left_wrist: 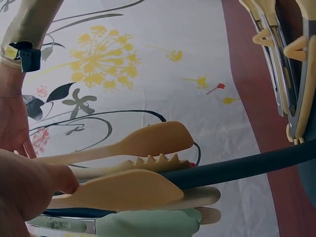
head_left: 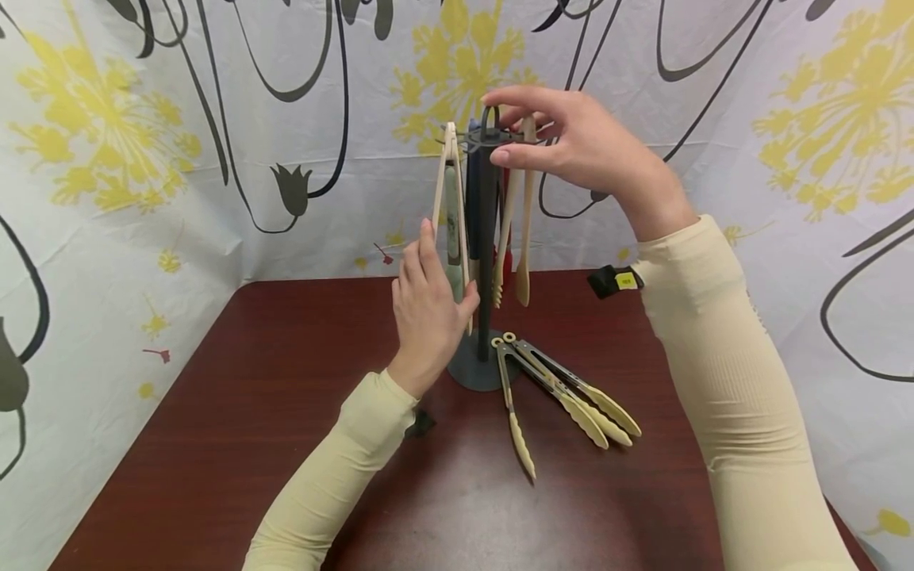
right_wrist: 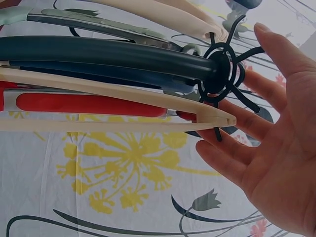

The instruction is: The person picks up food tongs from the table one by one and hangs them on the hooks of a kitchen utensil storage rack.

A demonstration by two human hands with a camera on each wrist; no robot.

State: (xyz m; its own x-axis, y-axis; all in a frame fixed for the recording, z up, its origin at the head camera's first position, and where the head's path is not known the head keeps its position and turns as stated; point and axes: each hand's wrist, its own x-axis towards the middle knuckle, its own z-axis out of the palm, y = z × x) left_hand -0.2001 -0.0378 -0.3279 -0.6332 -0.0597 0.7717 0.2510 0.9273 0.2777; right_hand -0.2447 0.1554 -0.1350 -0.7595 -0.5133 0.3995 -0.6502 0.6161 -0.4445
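Left hand [head_left: 424,305] pinches the near wooden tongs [head_left: 460,210] low on the legs, thumb 1 side, fingers the other. Those tongs hang off the left side of the stand [head_left: 487,254], hinge up at the hooks.

Right hand [head_left: 560,139] at the stand top [right_wrist: 217,74]: thumb and fingers spread around the hooks, not curled. Can't tell how firmly it touches.

Also hanging: green tongs [head_left: 451,202] behind the near wooden tongs, blue tongs [head_left: 473,198] beside the pole, red tongs [right_wrist: 94,103] farther back, a 2nd wooden pair [head_left: 527,238] at right, just below the right hand.

On the dark red table [head_left: 307,373]: 2 cream-tipped tongs [head_left: 564,392] lying legs splayed, ring ends just beside the stand's base. Stand upright. Floral cloth [head_left: 278,174] behind. Cream sleeves on both arms; black device [head_left: 614,281] at the right cuff.
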